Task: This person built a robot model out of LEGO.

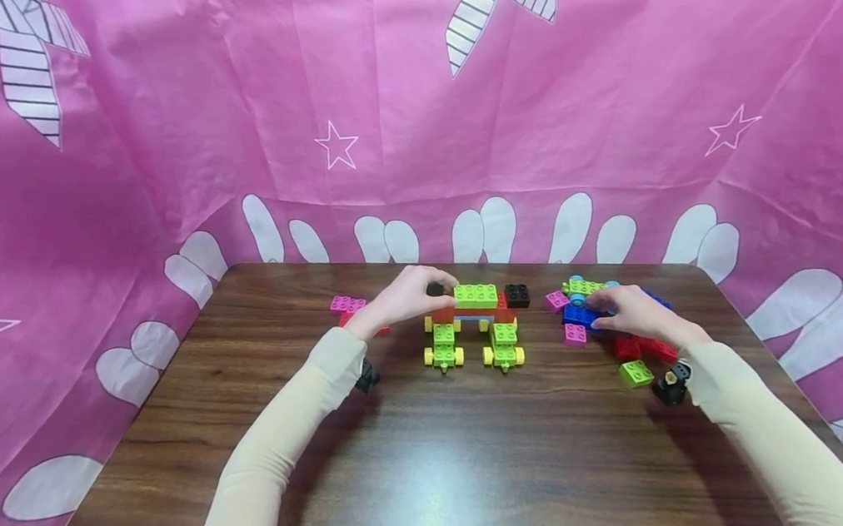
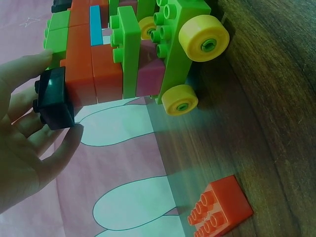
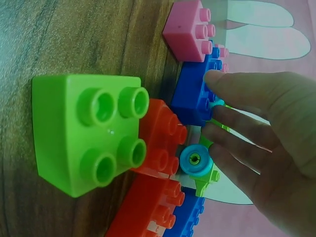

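Observation:
A brick vehicle [image 1: 475, 318] of green, red and blue bricks stands on two green bases with yellow wheels [image 2: 203, 44] at the middle back of the table. My left hand [image 1: 423, 286] pinches a black brick [image 2: 54, 101] between thumb and fingers against the vehicle's left end, beside its red bricks [image 2: 81, 69]. A second black brick [image 1: 517, 295] sits at its right end. My right hand [image 1: 601, 312] lies on the loose pile to the right. There its thumb and fingers [image 3: 222, 118] pinch a blue brick [image 3: 192, 94] beside a green piece with a cyan wheel [image 3: 195, 160].
Around the right hand lie pink bricks [image 1: 575, 333], red bricks [image 1: 643, 348] and a green four-stud brick [image 1: 636, 373]. Pink and red bricks [image 1: 347, 304] lie behind the left hand, with a loose red one [image 2: 219, 205] on the wood. Pink cloth walls close in the brown table [image 1: 439, 462].

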Demonstrator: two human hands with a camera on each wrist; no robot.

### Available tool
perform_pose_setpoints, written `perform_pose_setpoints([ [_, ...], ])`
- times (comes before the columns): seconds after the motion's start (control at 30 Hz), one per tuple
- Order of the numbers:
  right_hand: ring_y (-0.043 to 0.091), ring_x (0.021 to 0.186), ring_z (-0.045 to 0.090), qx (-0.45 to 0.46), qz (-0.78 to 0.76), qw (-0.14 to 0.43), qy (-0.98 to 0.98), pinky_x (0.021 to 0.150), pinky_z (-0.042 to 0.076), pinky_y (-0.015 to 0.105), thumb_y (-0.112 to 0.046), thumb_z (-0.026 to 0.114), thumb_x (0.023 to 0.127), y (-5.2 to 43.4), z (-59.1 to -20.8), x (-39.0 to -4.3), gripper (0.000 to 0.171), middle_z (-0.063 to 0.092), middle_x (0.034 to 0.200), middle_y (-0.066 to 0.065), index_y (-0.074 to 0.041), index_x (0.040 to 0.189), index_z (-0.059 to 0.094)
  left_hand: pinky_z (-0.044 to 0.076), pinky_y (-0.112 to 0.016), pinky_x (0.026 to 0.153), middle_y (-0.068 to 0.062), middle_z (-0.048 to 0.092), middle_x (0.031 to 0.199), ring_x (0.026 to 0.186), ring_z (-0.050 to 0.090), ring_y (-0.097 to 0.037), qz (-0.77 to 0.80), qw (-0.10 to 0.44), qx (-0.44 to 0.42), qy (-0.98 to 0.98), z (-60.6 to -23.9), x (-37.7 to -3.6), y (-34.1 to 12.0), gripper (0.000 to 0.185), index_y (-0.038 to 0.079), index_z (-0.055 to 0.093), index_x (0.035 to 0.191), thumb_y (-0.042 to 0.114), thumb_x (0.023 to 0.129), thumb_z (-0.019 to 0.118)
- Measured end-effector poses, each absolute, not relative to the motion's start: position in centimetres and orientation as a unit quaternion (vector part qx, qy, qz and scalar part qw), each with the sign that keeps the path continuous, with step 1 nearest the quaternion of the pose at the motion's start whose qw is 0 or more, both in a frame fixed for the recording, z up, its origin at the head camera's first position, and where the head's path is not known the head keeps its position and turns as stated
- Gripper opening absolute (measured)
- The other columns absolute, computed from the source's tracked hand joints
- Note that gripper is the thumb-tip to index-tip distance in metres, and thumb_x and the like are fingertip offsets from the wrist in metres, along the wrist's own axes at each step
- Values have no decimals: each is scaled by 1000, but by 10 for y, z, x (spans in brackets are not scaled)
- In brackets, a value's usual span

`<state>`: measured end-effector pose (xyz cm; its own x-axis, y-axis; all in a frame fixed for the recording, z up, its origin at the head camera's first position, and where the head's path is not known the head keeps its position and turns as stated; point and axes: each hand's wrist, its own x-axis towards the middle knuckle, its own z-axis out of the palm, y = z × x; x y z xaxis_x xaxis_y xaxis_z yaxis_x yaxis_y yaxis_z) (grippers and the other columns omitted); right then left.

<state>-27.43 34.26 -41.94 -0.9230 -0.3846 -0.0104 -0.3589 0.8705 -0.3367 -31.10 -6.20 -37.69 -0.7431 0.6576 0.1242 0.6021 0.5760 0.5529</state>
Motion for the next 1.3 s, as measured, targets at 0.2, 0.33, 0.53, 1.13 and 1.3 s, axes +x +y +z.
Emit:
perform_pose_setpoints([
  [0.2, 45, 113, 62, -190, -157, 41, 968, 98, 49, 62, -14, 76, 85, 342, -421, -277, 44, 68, 118, 27, 5, 123, 64, 53, -33, 100, -4, 72, 120, 112, 66, -16, 288, 42, 363, 885, -378, -312, -61, 33, 10, 69, 122, 26, 93, 69],
  [0.33, 45, 113, 62, -190, -152, 45, 969, 98, 48, 62, -14, 76, 85, 343, -422, -278, 43, 67, 119, 27, 4, 123, 64, 53, -33, 100, -4, 72, 121, 113, 66, -17, 287, 41, 363, 885, -378, -313, -62, 33, 10, 69, 122, 25, 93, 69],
  [0.53, 46, 113, 62, -190, -147, 49, 969, 98, 48, 62, -12, 75, 86, 343, -422, -279, 42, 67, 120, 27, 5, 122, 64, 53, -34, 100, -4, 73, 120, 112, 67, -17, 288, 39, 363, 885, -377, -313, -62, 33, 9, 70, 122, 24, 93, 70],
  [1.13, 47, 111, 62, -180, -148, 63, 970, 95, 51, 61, -10, 75, 85, 344, -427, -280, 42, 65, 120, 29, 6, 123, 63, 52, -34, 102, -5, 72, 121, 115, 66, -18, 283, 42, 365, 886, -376, -313, -62, 33, 9, 69, 122, 24, 93, 69],
  [1.3, 46, 108, 64, -180, -147, 65, 970, 93, 52, 60, -10, 75, 85, 343, -428, -280, 41, 66, 118, 29, 5, 122, 64, 52, -34, 102, -5, 73, 120, 114, 66, -18, 281, 42, 364, 887, -376, -313, -62, 33, 9, 69, 122, 25, 93, 69],
])
